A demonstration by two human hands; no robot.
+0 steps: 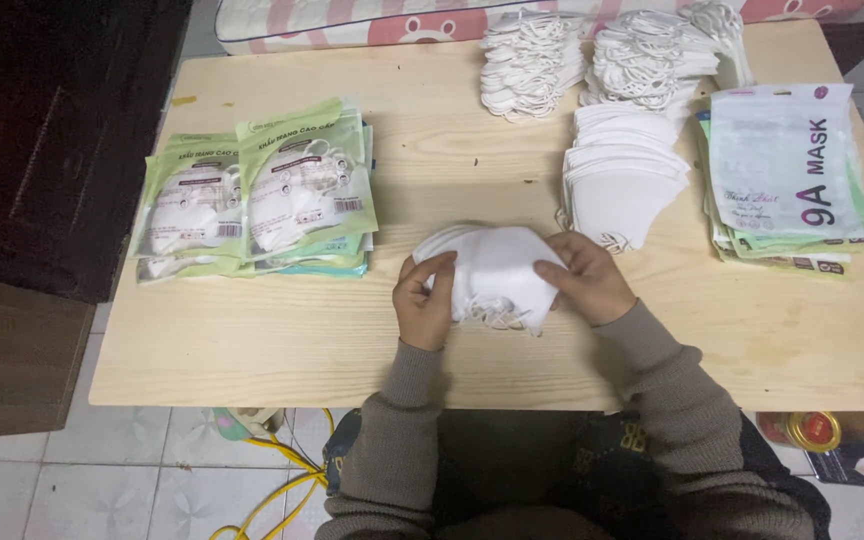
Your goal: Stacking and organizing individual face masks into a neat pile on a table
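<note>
Both of my hands hold a small stack of white folded face masks (497, 268) just above the light wooden table (282, 330), near its front edge. My left hand (425, 300) grips the stack's left side, thumb on top. My right hand (584, 278) grips its right side. Ear loops hang from the bottom of the stack.
Two piles of green packaged masks (262, 190) lie at the left. Loose white masks (620, 180) are stacked right of centre, with more white piles (592, 60) at the back. Empty flat mask pouches (787, 170) are stacked at the right. Yellow cable (277, 480) lies on the tiled floor.
</note>
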